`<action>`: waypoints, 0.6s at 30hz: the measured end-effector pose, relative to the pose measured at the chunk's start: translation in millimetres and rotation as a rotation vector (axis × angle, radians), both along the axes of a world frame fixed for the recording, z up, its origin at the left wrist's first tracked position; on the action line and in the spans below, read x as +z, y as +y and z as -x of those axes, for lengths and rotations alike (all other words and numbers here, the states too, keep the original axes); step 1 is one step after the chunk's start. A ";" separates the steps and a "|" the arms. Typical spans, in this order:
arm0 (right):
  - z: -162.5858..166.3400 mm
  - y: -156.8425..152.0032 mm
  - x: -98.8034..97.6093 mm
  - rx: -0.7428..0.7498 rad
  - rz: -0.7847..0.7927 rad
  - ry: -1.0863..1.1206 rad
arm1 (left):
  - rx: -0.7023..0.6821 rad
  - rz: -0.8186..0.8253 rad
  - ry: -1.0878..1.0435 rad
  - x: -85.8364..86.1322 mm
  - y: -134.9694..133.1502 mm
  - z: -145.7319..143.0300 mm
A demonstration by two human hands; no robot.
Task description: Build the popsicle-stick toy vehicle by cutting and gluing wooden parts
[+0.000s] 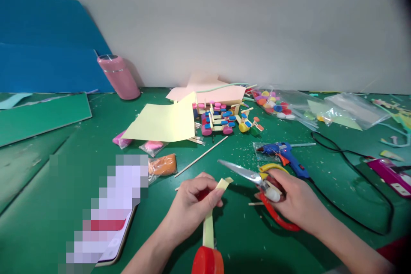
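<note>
My left hand [197, 201] pinches a pale yellow paper strip [208, 229] near its top, where the end is folded over. The strip runs down to a rounded red piece [208, 261] at the bottom edge, cut off by the frame. In my right hand [295, 195] is a pair of scissors [245, 172] with red and yellow handles. Their blades point left, above the strip's end and apart from it. A small white piece [273, 195] shows by my right fingers; I cannot tell what it is. A thin wooden stick [256, 204] lies just left of that hand.
A blue glue gun [282, 152] with a black cord lies behind my right hand. Small toy cars [218, 122], yellow paper [160, 124] and wrapped orange clay [163, 165] lie ahead. A phone [120, 239] is at left; a pink bottle [118, 77] leans at the back.
</note>
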State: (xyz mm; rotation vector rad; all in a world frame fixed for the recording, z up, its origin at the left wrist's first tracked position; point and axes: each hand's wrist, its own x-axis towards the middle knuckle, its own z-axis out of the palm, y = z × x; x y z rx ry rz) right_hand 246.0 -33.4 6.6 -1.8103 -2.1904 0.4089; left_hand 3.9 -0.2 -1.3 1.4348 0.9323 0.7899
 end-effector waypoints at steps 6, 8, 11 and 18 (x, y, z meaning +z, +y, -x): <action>-13.5 6.3 -2.9 -0.118 0.012 -0.043 | -0.011 0.028 -0.061 0.3 0.7 1.9; -15.7 4.1 -3.6 -0.138 0.017 -0.043 | -0.007 0.039 -0.090 -0.1 0.7 1.7; -13.3 -1.6 1.3 -0.103 0.081 0.044 | -0.001 0.038 -0.127 -0.5 -0.4 1.5; -5.1 -13.6 15.0 0.064 0.053 0.008 | 0.041 0.041 -0.119 -1.4 -0.5 0.7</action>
